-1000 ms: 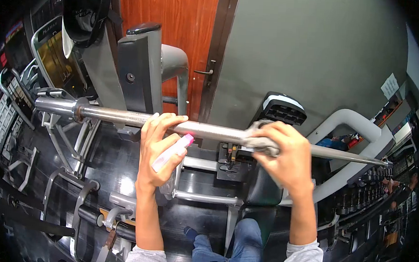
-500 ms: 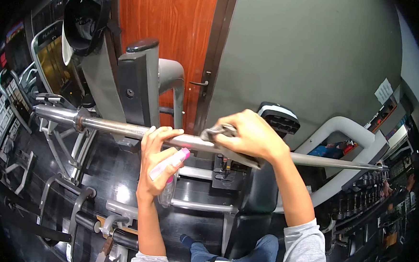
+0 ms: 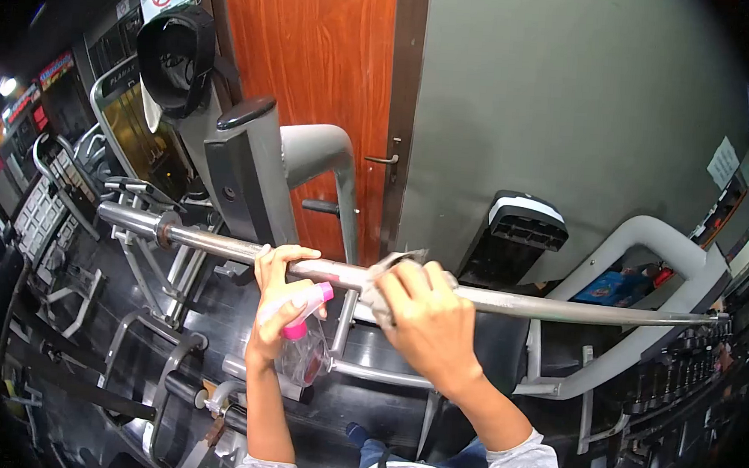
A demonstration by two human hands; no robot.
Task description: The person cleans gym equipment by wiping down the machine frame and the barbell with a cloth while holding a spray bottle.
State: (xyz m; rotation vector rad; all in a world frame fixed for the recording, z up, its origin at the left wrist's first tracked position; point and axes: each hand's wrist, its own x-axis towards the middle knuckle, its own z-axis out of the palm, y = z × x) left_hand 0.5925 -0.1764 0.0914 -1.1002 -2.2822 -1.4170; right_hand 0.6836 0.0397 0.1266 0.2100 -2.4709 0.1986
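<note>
A long metal barbell (image 3: pixel 541 307) runs across the view in front of me, its thick sleeve end at the left. My left hand (image 3: pixel 268 313) is closed around a clear spray bottle (image 3: pixel 305 358) with a pink and white spray head, while its upper fingers rest on the bar. The bottle hangs below the bar. To the right of it, my right hand (image 3: pixel 433 328) grips a grey cloth (image 3: pixel 379 296) that is folded over the bar and pressed to it. Part of the cloth is hidden under the fingers.
A grey machine post (image 3: pixel 245 170) stands behind the bar at left, with a black cap-like item (image 3: pixel 175 59) hanging near it. Behind are a wooden door (image 3: pixel 315 76) and a grey wall. A dumbbell rack (image 3: pixel 675 372) is at right, with gym machines at lower left.
My right hand has turned and shifted with the cloth, its back now facing me more. The bottle's clear body now shows below my left hand. The whole view has shifted slightly.
</note>
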